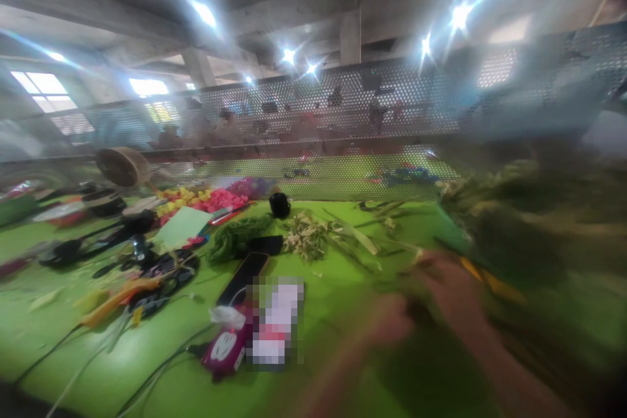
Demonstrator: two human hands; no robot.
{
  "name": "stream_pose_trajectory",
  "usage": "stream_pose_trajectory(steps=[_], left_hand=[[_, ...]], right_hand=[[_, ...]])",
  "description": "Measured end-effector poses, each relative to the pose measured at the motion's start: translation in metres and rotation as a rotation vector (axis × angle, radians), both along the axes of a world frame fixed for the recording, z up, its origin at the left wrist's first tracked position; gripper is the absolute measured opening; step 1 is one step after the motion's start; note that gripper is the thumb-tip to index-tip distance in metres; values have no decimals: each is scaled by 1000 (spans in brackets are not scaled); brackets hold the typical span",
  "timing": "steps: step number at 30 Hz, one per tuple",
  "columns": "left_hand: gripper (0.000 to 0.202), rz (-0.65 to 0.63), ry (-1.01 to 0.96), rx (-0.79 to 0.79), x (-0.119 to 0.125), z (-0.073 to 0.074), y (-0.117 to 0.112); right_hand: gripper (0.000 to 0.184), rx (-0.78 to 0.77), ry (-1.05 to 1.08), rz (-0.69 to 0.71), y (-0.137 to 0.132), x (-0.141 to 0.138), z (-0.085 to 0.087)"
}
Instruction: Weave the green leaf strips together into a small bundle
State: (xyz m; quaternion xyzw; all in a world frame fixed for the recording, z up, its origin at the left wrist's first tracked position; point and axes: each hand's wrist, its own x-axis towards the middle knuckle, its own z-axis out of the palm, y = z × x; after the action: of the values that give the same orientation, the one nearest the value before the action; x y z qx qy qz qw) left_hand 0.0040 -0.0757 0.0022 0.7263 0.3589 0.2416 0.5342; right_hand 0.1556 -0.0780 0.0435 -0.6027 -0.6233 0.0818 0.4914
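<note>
Blurred leafy greenery (524, 215) is heaped at the right of a bright green table (337, 294). Watching remotely, I find the right hand (443, 274) just left of it, the left hand (394, 319) nearer me. I judge the step to be handling plant stems; the next move calls for a steady hold. I cannot tell whether either hand grips anything: blur smears the fingers. The greenery's right side fades into darkness.

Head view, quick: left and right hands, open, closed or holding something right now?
Left hand: blurred; open or closed, can't tell.
Right hand: blurred too; grip and contents can't be told.
</note>
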Motion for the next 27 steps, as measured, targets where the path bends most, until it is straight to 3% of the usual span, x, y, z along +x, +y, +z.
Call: stream_pose_trajectory(steps=[3,8,13,18,22,27], left_hand=[[24,13,-94,-59,-1,11,0],[36,203,-260,-182,-6,18,4],[58,296,-418,-296,-6,17,2],[48,291,-443,-298,-6,21,-2],[37,298,-376,-250,-6,22,-4],[39,373,-404,-227,-9,20,1]], right_hand=[[23,-30,82,21,0,1,6],[50,-123,404,-96,10,6,-2],[33,-362,589,113,17,-6,-17],[23,-409,700,203,6,-15,-8],[17,-328,716,147,-2,-16,0],[20,-287,504,21,-1,-11,5]])
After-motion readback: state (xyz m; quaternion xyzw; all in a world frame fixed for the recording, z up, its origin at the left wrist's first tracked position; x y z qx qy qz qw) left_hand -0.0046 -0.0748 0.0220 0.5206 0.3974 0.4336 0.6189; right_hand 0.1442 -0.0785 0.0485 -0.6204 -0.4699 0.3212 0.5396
